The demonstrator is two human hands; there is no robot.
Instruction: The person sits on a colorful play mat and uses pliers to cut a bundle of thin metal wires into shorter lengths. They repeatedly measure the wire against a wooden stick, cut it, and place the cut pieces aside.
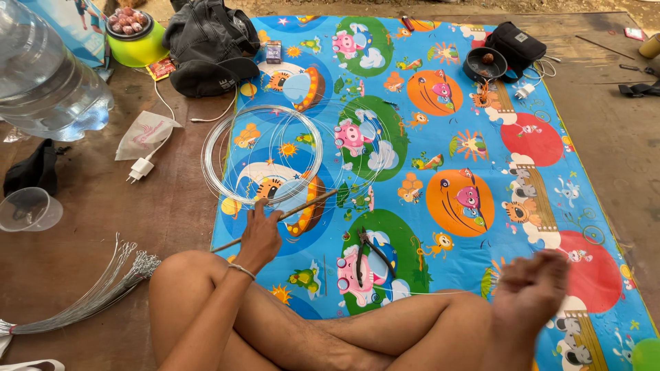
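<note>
I sit cross-legged on a colourful cartoon play mat [481, 124]. My left hand [260, 237] grips a thin wooden stick [302, 206] that slants up to the right over the mat. A coil of silvery wire [261, 154] lies flat just beyond that hand, with looser loops spreading to its right. My right hand [529, 292] is raised and blurred at the lower right, fingers curled; whether it pinches a wire I cannot tell. Dark-handled pliers [368, 254] lie on the mat in front of my legs.
A bundle of cut wire lengths [89, 295] lies on the brown floor at left. Near it are a clear plastic cup [27, 209], a large water bottle [41, 75], a white charger [141, 168] and a black bag [206, 41]. A black pouch [515, 45] and small bowl [485, 65] sit far right.
</note>
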